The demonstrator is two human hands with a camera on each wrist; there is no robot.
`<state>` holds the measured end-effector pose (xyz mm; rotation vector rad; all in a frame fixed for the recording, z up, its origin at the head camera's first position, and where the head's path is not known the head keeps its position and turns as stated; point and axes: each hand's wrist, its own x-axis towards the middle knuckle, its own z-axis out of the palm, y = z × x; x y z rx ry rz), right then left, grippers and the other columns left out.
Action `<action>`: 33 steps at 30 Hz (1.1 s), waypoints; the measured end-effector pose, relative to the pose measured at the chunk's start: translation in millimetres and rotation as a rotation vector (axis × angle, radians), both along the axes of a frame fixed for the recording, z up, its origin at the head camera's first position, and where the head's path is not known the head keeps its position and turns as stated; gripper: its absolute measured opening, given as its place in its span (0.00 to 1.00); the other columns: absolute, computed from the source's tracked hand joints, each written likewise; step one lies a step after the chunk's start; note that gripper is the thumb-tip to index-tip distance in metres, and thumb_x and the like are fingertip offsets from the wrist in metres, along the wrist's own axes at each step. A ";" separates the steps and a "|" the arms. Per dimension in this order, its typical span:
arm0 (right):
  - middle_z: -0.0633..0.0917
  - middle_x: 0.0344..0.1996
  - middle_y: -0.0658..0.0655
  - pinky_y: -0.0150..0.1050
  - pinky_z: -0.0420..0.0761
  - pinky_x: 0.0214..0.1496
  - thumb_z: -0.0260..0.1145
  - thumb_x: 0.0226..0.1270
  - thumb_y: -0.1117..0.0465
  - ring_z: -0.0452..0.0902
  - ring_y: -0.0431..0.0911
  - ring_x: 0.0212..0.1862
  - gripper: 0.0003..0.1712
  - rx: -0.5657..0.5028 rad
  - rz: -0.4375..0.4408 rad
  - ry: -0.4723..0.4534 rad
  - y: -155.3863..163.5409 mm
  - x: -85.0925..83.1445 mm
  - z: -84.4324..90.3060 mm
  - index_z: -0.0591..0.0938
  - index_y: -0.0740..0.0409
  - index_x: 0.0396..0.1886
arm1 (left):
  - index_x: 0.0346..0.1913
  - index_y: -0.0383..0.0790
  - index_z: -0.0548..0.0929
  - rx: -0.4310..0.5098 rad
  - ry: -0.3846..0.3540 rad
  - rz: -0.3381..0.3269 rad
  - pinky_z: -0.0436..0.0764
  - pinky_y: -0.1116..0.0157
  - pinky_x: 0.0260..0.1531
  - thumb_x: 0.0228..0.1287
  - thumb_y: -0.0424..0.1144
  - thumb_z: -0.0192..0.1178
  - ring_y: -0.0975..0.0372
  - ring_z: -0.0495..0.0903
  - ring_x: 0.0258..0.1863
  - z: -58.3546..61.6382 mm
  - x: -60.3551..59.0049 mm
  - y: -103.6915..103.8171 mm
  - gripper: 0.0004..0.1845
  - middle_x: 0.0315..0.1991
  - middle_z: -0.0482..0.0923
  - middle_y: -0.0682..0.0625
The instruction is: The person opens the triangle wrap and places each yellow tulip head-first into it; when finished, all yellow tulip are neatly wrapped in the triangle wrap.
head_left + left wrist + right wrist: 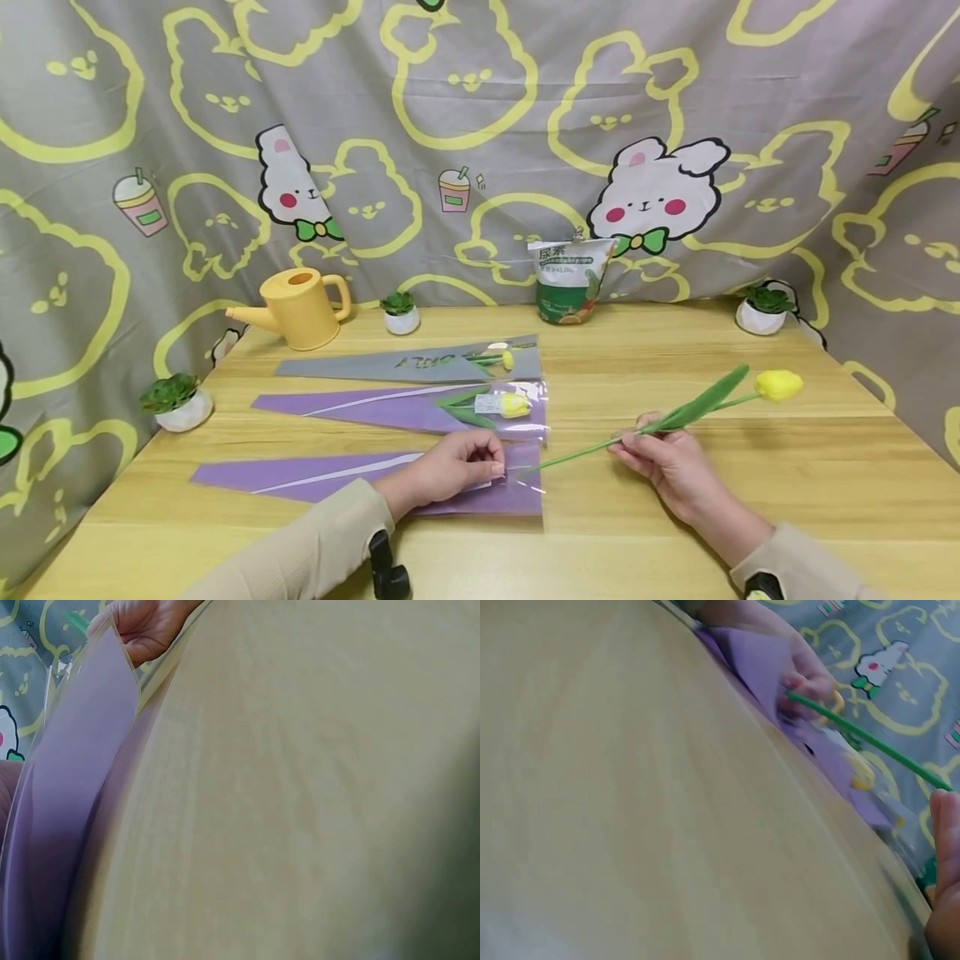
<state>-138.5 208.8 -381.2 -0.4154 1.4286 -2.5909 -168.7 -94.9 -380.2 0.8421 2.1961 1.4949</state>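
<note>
- Yellow tulip [778, 384], artificial by the look: on a long thin green stem [577, 455] w/ one long leaf [705, 403]. Held slanting just above the counter [675, 350], bloom to the right and raised, stem tip at the mouth of the nearest sleeve.
- Handling, judged: very light; stem prob. wire-cored, springy, bends if pushed hard; bloom soft. Best taken mid-stem just below the leaf, not by the bloom.
- Purple flower sleeve [337, 477], nearest one: flat on the counter front-left, narrow end to the left, clear film at the wide end. Judged thin, slick, floppy, creases easily; take by the mouth edge. Left wrist view shows the top layer lifted [90, 727].
- L hand [450, 468]: fingers curled, pinching the sleeve's mouth edge, palm resting on the sleeve.
- R hand [667, 462]: fingers curled round the stem near the leaf base in a light fingertip grip; not open.
- Second purple sleeve [390, 407], behind: holds a yellow tulip already.
- Grey sleeve [420, 364], further back: small yellow flower inside.
- Yellow watering can [300, 308], back left.
- Green-and-white pouch [567, 279], standing at the back centre.
- Small potted succulents: left edge [176, 402], back by the can [401, 313], back right [761, 310].
- Bunny-print cloth [480, 125], backdrop and sides.
</note>
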 end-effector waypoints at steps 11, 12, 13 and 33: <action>0.85 0.29 0.54 0.32 0.79 0.43 0.56 0.61 0.77 0.84 0.45 0.37 0.13 0.047 0.022 -0.090 -23.9 6.6 -1.6 0.78 0.56 0.26 | 0.31 0.32 0.75 0.002 0.014 0.002 0.69 0.73 0.27 0.60 0.30 0.58 0.69 0.69 0.24 0.2 0.3 0.0 0.04 0.24 0.70 0.54; 0.85 0.29 0.54 0.32 0.79 0.43 0.57 0.61 0.77 0.84 0.45 0.37 0.13 0.056 0.017 -0.103 -26.0 7.4 -1.3 0.78 0.56 0.26 | 0.31 0.32 0.75 0.001 0.015 0.002 0.69 0.73 0.27 0.60 0.30 0.58 0.69 0.69 0.24 0.4 0.3 0.1 0.04 0.24 0.70 0.54; 0.86 0.29 0.54 0.32 0.78 0.44 0.57 0.60 0.77 0.84 0.44 0.37 0.13 0.064 0.012 -0.116 -28.3 8.1 -0.9 0.78 0.55 0.26 | 0.31 0.32 0.75 0.001 0.016 0.001 0.69 0.74 0.27 0.60 0.30 0.58 0.69 0.69 0.24 0.4 0.3 0.2 0.04 0.24 0.70 0.54; 0.84 0.32 0.56 0.32 0.76 0.49 0.57 0.63 0.72 0.83 0.44 0.40 0.07 0.139 -0.057 -0.375 -71.4 19.6 6.8 0.72 0.71 0.40 | 0.29 0.35 0.76 -0.035 0.081 0.012 0.70 0.73 0.27 0.60 0.30 0.58 0.70 0.69 0.24 -0.7 -0.7 8.3 0.04 0.24 0.71 0.53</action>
